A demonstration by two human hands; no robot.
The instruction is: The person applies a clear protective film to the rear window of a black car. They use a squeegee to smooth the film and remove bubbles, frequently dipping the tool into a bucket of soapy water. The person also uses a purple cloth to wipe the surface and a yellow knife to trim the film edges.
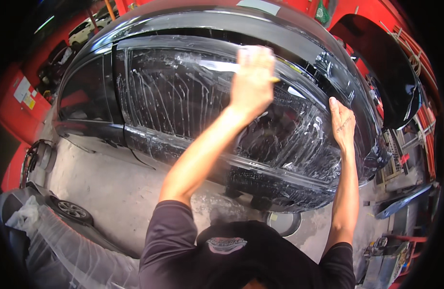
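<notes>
A black car door (149,144) stands in front of me, its dark window (183,91) streaked with whitish suds. My left hand (253,79) is pressed near the window's upper edge, slightly smeared by motion. Its fingers are closed round something I cannot make out; a small yellow tip pokes out beside the hand, and something whitish shows at the fingertips. At the door's right end, my right hand (344,123) grips the edge of the frame, thumb up, with the other fingers mostly hidden behind it. Wet foam also marks the lower right of the glass.
Behind the door curves the black car roof (202,21). A loose black panel (390,72) stands at the far right near red racking. A round basin (284,222) sits on the grey floor by my body. Plastic sheeting (77,241) covers a vehicle at the lower left.
</notes>
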